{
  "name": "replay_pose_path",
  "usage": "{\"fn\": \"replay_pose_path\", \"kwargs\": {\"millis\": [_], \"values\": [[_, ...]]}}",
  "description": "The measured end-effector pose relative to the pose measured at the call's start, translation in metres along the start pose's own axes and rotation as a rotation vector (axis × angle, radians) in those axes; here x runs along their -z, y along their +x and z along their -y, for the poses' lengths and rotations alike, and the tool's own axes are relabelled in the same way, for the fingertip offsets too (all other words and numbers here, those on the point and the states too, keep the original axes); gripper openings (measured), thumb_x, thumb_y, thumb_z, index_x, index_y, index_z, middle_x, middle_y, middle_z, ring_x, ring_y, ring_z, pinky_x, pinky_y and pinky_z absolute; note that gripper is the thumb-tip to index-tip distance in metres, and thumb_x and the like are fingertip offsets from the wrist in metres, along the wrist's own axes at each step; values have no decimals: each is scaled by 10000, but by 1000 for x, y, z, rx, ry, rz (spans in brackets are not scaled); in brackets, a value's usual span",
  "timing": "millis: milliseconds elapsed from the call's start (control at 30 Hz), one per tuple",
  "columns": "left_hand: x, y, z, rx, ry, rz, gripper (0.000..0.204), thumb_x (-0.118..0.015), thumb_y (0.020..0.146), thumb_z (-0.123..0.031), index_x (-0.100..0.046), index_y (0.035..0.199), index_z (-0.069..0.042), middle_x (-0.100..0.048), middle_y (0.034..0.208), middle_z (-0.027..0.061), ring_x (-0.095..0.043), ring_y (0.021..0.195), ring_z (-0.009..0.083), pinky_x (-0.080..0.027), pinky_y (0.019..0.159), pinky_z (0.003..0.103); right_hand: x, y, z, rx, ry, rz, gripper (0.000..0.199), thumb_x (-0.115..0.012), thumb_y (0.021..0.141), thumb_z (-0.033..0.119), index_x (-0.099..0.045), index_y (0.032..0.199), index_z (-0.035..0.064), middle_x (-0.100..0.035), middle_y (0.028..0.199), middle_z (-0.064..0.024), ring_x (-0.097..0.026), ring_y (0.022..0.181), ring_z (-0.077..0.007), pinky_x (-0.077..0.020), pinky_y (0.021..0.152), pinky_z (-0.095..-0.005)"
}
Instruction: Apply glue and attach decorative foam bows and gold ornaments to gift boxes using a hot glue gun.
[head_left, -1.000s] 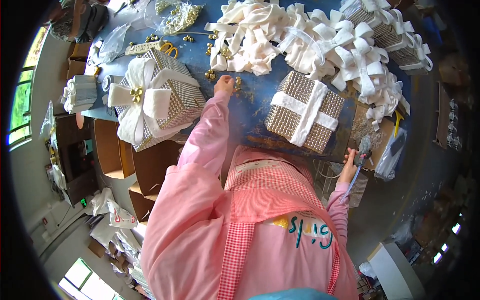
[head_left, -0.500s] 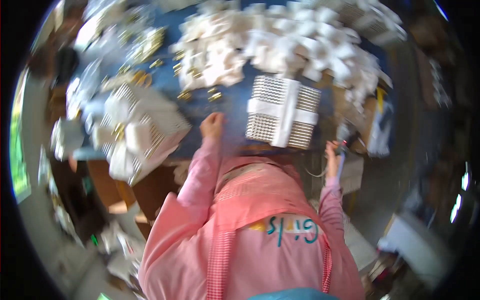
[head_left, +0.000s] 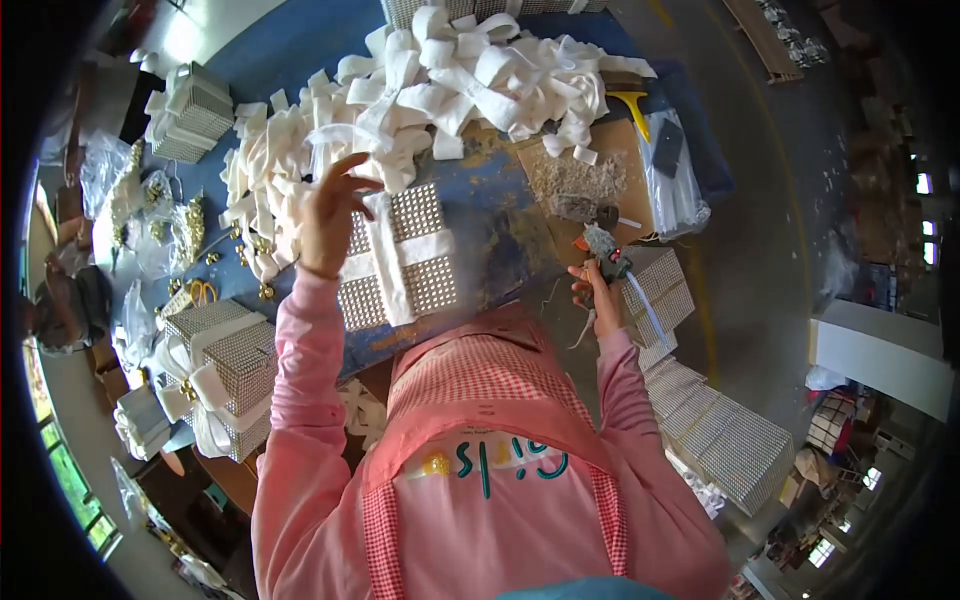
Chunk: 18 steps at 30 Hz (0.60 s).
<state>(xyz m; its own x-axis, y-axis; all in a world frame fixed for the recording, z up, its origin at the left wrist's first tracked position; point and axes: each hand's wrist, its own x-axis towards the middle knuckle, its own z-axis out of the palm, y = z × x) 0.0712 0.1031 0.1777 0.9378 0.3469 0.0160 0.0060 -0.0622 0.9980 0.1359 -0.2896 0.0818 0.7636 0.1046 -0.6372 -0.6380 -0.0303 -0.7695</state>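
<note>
My left hand [head_left: 335,212] is raised over the left edge of a box covered in a silvery studded grid [head_left: 425,275], its fingers apart and holding nothing. White ribbon [head_left: 383,262] crosses the top of that box in two bands. Just beyond my left fingertips lies a big heap of white ribbon loops and bows [head_left: 400,85]. On the right, my right hand [head_left: 598,296] is closed round a glue gun [head_left: 608,262] with a whitish glue stick out of its back end. The gun's nozzle is close to a crumb-covered cardboard sheet [head_left: 635,175].
Finished boxes with white bows [head_left: 235,375] stand at the left, near gold bells [head_left: 265,292] and orange-handled scissors [head_left: 203,291]. A yellow-handled brush [head_left: 632,105] and clear plastic bags [head_left: 675,190] lie at the far right. More studded boxes [head_left: 715,425] are stacked right of me.
The view has swung, so the table appears shifted left and tilted. My left hand has gone forward from the table's near edge toward the ribbon heap, fingers spreading. The glue gun stays in my right hand.
</note>
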Motion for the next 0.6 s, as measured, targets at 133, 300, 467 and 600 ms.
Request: {"fn": "replay_pose_path", "kwargs": {"millis": [133,300,467,600], "values": [[-88,51,17,-5,145,283,415,-333,787,141,-513,1133,-3,-603,1044,118,-617,700,151,-510,608,256,35,16,1,-47,-14,27,345,-531,865,395,-520,1033,93,-631,893,-52,-575,662,-98,-464,490,-256],[-176,82,63,214,241,424,303,-475,809,10,-563,1091,-54,-657,925,57,-631,663,131,-516,580,251,75,36,0,-101,18,32,347,-568,841,378,-527,1042,98,-591,823,-20,-565,626,-97,-445,479,-246],[-226,72,103,326,446,489,199,-568,811,-137,-617,977,-37,-657,785,61,-622,644,116,-523,570,264,105,51,5,-112,-42,30,287,-589,834,361,-549,974,114,-611,808,-17,-541,560,-70,-382,427,-196],[-250,45,100,437,345,472,221,-526,849,-244,-635,955,-84,-663,727,67,-645,594,154,-529,564,275,121,63,6,-23,-91,33,248,-585,849,336,-551,936,107,-618,816,-22,-518,548,-59,-366,431,-199]]}}
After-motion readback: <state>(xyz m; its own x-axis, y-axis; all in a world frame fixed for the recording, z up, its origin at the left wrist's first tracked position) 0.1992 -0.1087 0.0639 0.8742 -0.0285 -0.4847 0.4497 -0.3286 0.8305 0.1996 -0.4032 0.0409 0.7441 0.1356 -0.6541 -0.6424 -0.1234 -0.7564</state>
